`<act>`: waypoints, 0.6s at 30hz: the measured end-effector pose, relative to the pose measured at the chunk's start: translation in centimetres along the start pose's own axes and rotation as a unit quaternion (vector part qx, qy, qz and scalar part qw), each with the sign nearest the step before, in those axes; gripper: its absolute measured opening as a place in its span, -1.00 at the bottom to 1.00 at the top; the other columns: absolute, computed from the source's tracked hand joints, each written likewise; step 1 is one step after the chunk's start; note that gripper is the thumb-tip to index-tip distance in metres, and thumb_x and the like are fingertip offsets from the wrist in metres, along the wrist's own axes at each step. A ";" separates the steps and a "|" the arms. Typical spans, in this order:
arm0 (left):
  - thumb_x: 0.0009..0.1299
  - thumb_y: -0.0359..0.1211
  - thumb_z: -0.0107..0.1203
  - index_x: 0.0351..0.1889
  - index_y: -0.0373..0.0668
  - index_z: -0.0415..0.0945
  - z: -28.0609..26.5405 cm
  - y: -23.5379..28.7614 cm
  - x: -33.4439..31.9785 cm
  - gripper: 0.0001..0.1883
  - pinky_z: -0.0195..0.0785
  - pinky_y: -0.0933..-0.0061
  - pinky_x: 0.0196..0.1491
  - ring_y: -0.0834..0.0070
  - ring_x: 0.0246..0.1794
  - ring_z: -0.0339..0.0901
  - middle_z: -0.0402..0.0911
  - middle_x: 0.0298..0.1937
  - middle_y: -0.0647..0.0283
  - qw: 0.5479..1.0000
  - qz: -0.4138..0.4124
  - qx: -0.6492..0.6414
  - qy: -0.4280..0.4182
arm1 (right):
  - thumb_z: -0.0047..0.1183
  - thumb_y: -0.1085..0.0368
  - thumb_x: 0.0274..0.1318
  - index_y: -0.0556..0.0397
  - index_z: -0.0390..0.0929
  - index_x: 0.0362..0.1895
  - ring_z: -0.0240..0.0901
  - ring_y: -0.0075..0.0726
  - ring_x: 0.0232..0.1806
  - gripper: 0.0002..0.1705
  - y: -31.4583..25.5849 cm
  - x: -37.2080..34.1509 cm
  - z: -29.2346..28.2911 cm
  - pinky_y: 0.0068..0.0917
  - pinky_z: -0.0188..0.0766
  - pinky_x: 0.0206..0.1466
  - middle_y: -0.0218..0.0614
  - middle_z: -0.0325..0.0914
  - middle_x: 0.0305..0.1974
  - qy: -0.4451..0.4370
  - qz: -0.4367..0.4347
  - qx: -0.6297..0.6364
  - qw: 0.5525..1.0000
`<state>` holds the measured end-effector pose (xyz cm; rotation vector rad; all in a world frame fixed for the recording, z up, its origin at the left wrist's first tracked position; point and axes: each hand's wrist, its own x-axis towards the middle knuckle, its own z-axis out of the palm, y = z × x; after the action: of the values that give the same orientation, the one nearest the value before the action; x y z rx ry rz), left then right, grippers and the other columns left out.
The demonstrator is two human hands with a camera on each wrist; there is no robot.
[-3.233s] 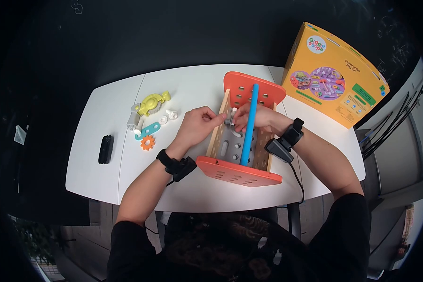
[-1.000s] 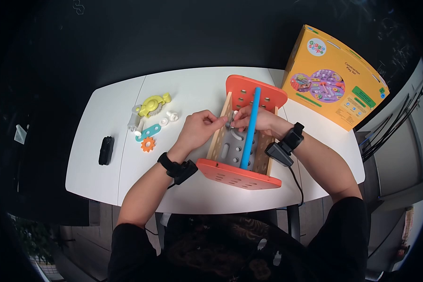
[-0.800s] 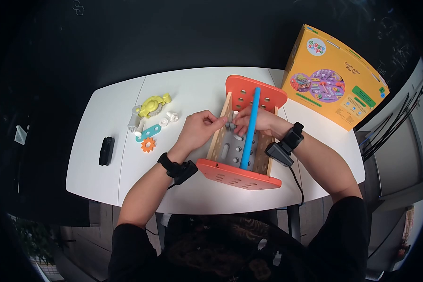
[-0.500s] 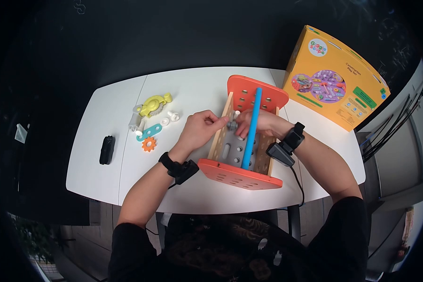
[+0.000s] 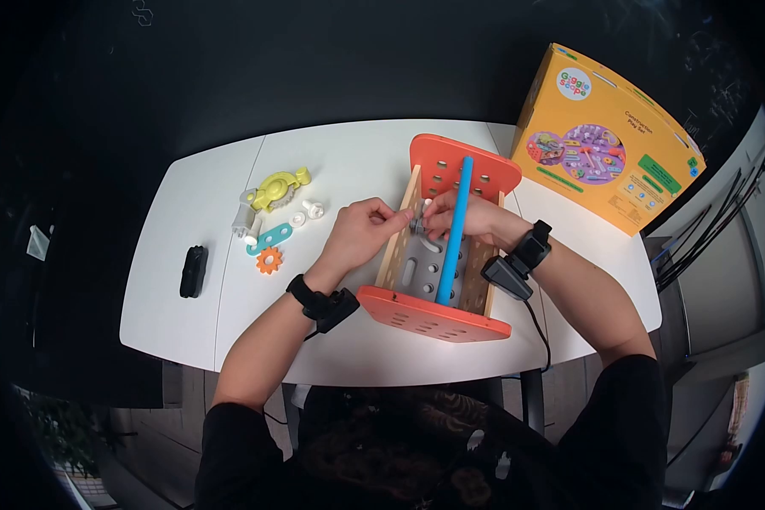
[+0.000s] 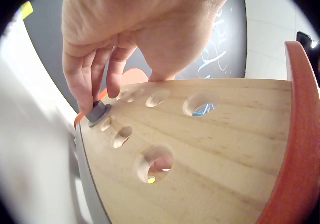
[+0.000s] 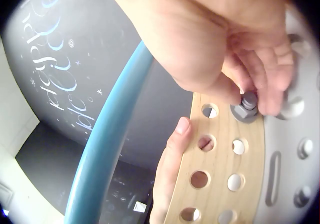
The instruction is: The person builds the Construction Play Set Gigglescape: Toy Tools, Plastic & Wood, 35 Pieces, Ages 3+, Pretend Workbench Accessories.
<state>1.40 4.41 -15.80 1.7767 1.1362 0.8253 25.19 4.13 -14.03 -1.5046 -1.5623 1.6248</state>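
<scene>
Compare the two sides of the wooden side panel (image 6: 225, 149). Located at its far end, on the left side of the toolbox (image 5: 476, 325), in the row next to the grey floor (image 7: 289, 174): grey fastener (image 7: 246, 113), apparently passing through a hole. Note on the outer side: fingertips of the left hand (image 5: 365, 231) curled onto the round end, with thumb against the panel. Note on the inner side: hexagonal end and flange, pinched between thumb and fingers of the right hand (image 5: 467, 217).

Judged light, rigid and not fragile; possibly slippery at the smooth round end, and small enough to drop. Best taken by the flat faces inside, with counter-pressure on the round end outside. For steadying the toolbox, likely stiff, use the panel's upper edge or the blue rod (image 5: 456, 225).

Observe the toolbox as an open-topped container, standing upright between near and far orange-red ends. Seen within: right hand, inner end of the fastener, and round features along the floor, too small to identify surely as holes or inserts. Behind, at far right, see the yellow carton (image 5: 608, 98), printed with pictures of toys; impossible to tell whether filled or empty.
</scene>
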 end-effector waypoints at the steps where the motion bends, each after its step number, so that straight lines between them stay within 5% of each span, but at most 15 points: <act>1: 0.39 -0.02 0.35 -0.33 -0.32 0.67 0.0 0.0 0.0 -0.54 0.51 0.50 -0.26 0.55 -0.42 0.66 0.74 -0.44 0.16 1.000 0.000 0.000 0.000 | 0.19 0.30 0.30 0.16 0.60 -0.01 0.69 -0.41 -0.16 -0.75 -0.1 0.0 0.1 -0.50 0.56 -0.10 -0.21 0.70 -0.15 0.004 0.008 0.001 1.000; 8: 0.40 -0.03 0.35 -0.33 -0.32 0.67 -0.1 0.2 -0.1 -0.55 0.51 0.51 -0.26 0.56 -0.41 0.66 0.74 -0.43 0.16 1.000 -0.005 -0.005 -0.005 | 0.07 0.19 0.42 0.34 0.57 0.05 0.72 -0.28 -0.27 -0.61 0.3 0.7 -0.2 -0.47 0.61 -0.13 0.04 0.73 -0.21 -0.020 0.037 0.050 0.998; 18: 0.40 -0.03 0.35 -0.32 -0.32 0.66 -0.1 0.1 -0.1 -0.54 0.52 0.50 -0.25 0.54 -0.41 0.67 0.75 -0.44 0.16 1.000 -0.002 -0.002 -0.003 | 0.32 0.28 0.22 -0.02 0.55 -0.14 0.65 -0.51 -0.15 -0.79 -0.2 -0.3 0.3 -0.52 0.52 -0.14 -0.42 0.63 -0.16 -0.006 -0.014 0.011 1.000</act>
<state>1.33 4.31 -15.64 1.7714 1.1326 0.8184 24.96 3.85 -13.81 -1.4583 -1.5603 1.6330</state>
